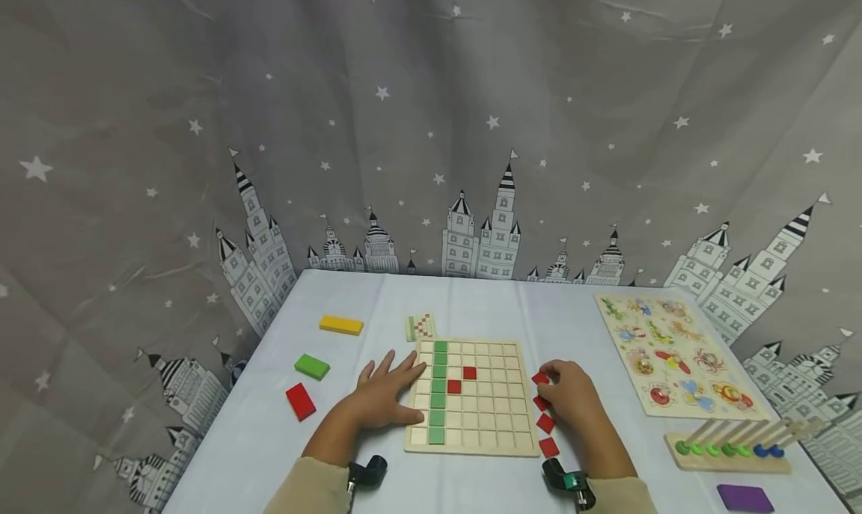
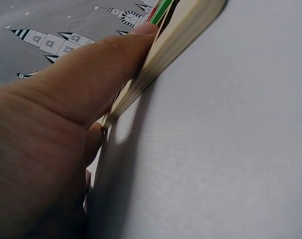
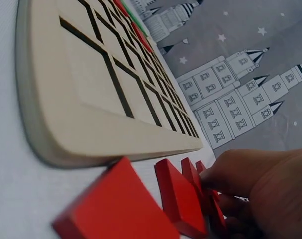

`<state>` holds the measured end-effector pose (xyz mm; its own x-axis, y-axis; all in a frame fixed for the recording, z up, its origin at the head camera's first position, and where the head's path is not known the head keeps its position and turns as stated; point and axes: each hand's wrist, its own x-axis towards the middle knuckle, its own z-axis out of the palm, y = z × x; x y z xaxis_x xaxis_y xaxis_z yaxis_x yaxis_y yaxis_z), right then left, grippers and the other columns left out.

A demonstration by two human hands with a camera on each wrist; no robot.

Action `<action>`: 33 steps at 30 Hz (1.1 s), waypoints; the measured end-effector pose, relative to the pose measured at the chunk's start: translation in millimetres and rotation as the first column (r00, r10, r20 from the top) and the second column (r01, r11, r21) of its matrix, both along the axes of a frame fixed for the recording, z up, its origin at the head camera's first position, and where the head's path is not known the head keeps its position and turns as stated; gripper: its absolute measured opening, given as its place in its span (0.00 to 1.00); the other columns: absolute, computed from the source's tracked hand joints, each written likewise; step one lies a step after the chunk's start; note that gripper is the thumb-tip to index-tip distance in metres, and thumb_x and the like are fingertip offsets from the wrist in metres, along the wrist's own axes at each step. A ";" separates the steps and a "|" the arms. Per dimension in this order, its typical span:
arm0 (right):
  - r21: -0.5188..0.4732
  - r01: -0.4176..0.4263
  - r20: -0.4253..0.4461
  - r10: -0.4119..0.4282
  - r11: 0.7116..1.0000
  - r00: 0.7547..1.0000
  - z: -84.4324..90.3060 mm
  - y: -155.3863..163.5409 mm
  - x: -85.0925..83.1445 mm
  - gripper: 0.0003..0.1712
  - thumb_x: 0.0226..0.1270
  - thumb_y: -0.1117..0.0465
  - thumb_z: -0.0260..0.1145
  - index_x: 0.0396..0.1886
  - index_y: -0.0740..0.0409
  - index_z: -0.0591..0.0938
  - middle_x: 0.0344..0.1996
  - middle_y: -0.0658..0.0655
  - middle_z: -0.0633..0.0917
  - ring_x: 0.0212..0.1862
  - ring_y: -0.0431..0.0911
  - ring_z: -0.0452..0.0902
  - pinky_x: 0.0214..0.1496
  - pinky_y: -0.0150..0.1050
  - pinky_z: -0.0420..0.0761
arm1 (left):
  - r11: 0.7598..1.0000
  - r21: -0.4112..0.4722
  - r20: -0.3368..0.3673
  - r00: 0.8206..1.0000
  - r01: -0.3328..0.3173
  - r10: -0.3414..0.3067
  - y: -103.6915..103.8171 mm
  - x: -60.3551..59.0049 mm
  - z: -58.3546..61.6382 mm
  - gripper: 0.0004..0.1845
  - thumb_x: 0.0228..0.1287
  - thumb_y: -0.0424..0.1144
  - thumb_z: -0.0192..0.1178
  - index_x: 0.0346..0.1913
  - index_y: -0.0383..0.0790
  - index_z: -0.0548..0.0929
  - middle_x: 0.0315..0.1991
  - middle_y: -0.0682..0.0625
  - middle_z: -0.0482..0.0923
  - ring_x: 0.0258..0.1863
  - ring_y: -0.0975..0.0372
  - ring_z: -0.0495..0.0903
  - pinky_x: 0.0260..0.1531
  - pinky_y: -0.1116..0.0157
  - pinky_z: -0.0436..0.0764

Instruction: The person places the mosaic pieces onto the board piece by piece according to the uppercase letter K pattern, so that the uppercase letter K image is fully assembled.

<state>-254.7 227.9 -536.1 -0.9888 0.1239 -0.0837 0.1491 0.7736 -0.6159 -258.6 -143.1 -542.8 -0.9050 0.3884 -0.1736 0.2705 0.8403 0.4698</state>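
Observation:
A wooden grid board [image 1: 481, 413] lies in the middle of the table. It holds a column of green tiles [image 1: 438, 394] and two red tiles [image 1: 462, 379]. My left hand [image 1: 385, 394] lies flat with straight fingers on the board's left edge; in the left wrist view a finger of my left hand [image 2: 66, 114] presses against the board's side [image 2: 178, 42]. Several loose red tiles [image 1: 547, 424] lie in a row beside the board's right edge. My right hand [image 1: 569, 396] rests over them, and its curled fingers [image 3: 240, 174] pinch the farthest red tile [image 3: 206, 191] next to the board [image 3: 86, 94].
Yellow [image 1: 340, 325], green [image 1: 312, 366] and red [image 1: 300, 402] blocks lie at the left. A pattern card [image 1: 420, 326] sits behind the board. An animal peg puzzle [image 1: 676, 357], a rack of green and blue beads [image 1: 730, 448] and a purple block [image 1: 744, 497] are at the right. A starry curtain hangs behind.

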 end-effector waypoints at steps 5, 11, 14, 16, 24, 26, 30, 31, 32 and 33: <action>-0.022 0.020 -0.023 -0.020 1.000 1.000 5.8 -3.1 -0.6 0.22 0.63 0.63 0.69 0.57 0.62 0.84 0.45 0.60 0.85 0.45 0.52 0.78 0.43 0.44 0.84 | 1.000 -0.005 -0.020 1.000 -0.001 0.001 0.8 0.0 2.2 0.52 0.53 0.65 0.75 0.81 0.59 0.65 0.85 0.55 0.51 0.86 0.45 0.38 0.80 0.36 0.36; -0.180 0.009 0.007 -0.008 0.984 1.000 20.3 -27.8 -4.2 0.22 0.65 0.61 0.69 0.59 0.57 0.84 0.46 0.59 0.85 0.39 0.50 0.79 0.30 0.38 0.83 | 1.000 -0.007 -0.021 1.000 -0.003 0.003 -0.2 0.0 1.3 0.53 0.52 0.65 0.76 0.81 0.59 0.66 0.85 0.54 0.52 0.86 0.44 0.39 0.79 0.35 0.37; -0.178 -0.070 -0.039 0.065 0.981 0.997 20.4 -45.7 -14.1 0.20 0.67 0.60 0.70 0.58 0.55 0.85 0.46 0.57 0.86 0.42 0.50 0.80 0.35 0.42 0.85 | 1.000 -0.009 -0.017 1.000 -0.009 0.009 -1.3 0.4 -0.8 0.53 0.52 0.65 0.76 0.81 0.59 0.66 0.85 0.55 0.52 0.86 0.45 0.39 0.80 0.35 0.36; -0.146 -0.133 -0.063 0.125 0.980 0.990 16.9 -56.8 -22.4 0.18 0.68 0.60 0.70 0.57 0.55 0.86 0.46 0.55 0.87 0.45 0.49 0.80 0.42 0.45 0.85 | 1.000 -0.006 -0.013 1.000 -0.009 0.009 -1.7 0.7 -2.0 0.53 0.52 0.66 0.75 0.81 0.59 0.66 0.85 0.55 0.52 0.86 0.45 0.39 0.80 0.35 0.36; -0.025 -0.248 -0.090 0.245 0.968 0.965 4.9 -78.3 -38.6 0.12 0.68 0.64 0.69 0.49 0.52 0.89 0.46 0.55 0.84 0.46 0.49 0.78 0.54 0.51 0.83 | 1.000 0.014 0.004 1.000 0.003 -0.003 0.7 2.3 -1.2 0.53 0.53 0.67 0.75 0.81 0.59 0.65 0.85 0.55 0.52 0.86 0.44 0.38 0.80 0.35 0.35; -0.007 -0.259 -0.097 0.257 0.966 0.962 6.1 -79.1 -38.4 0.12 0.69 0.64 0.69 0.49 0.51 0.90 0.45 0.56 0.84 0.47 0.50 0.78 0.55 0.51 0.83 | 1.000 0.013 -0.004 1.000 0.002 -0.002 0.8 2.3 -0.6 0.53 0.53 0.66 0.75 0.81 0.58 0.65 0.85 0.55 0.52 0.86 0.44 0.39 0.80 0.35 0.36; 0.020 -0.254 -0.092 0.255 0.967 0.963 9.1 -79.7 -38.1 0.13 0.69 0.65 0.68 0.50 0.50 0.90 0.46 0.57 0.84 0.49 0.51 0.79 0.57 0.53 0.82 | 1.000 0.012 -0.018 1.000 0.004 -0.004 0.6 1.8 -1.2 0.53 0.53 0.65 0.75 0.81 0.58 0.66 0.85 0.54 0.52 0.86 0.44 0.39 0.79 0.35 0.36; 0.022 -0.249 -0.085 0.250 0.968 0.965 9.5 -79.9 -38.0 0.14 0.69 0.65 0.68 0.50 0.50 0.90 0.47 0.57 0.84 0.49 0.51 0.79 0.58 0.53 0.82 | 1.000 0.010 -0.018 1.000 0.005 -0.005 0.4 1.5 -1.8 0.53 0.53 0.66 0.75 0.81 0.58 0.66 0.85 0.54 0.52 0.86 0.44 0.39 0.80 0.35 0.36; 0.024 -0.245 -0.079 0.246 0.969 0.966 9.8 -80.1 -37.9 0.14 0.69 0.65 0.68 0.50 0.50 0.90 0.47 0.57 0.84 0.49 0.51 0.79 0.58 0.53 0.82 | 1.000 0.010 -0.017 1.000 0.005 -0.005 0.4 1.4 -2.5 0.53 0.53 0.66 0.75 0.81 0.59 0.66 0.85 0.55 0.52 0.86 0.44 0.39 0.80 0.35 0.36; 0.026 -0.242 -0.075 0.244 0.970 0.967 10.2 -80.1 -37.7 0.14 0.69 0.66 0.68 0.50 0.50 0.91 0.47 0.57 0.84 0.49 0.51 0.79 0.58 0.53 0.82 | 1.000 0.012 -0.017 1.000 0.005 -0.005 0.4 1.3 -2.5 0.53 0.53 0.66 0.75 0.81 0.59 0.66 0.85 0.55 0.52 0.86 0.44 0.39 0.80 0.35 0.36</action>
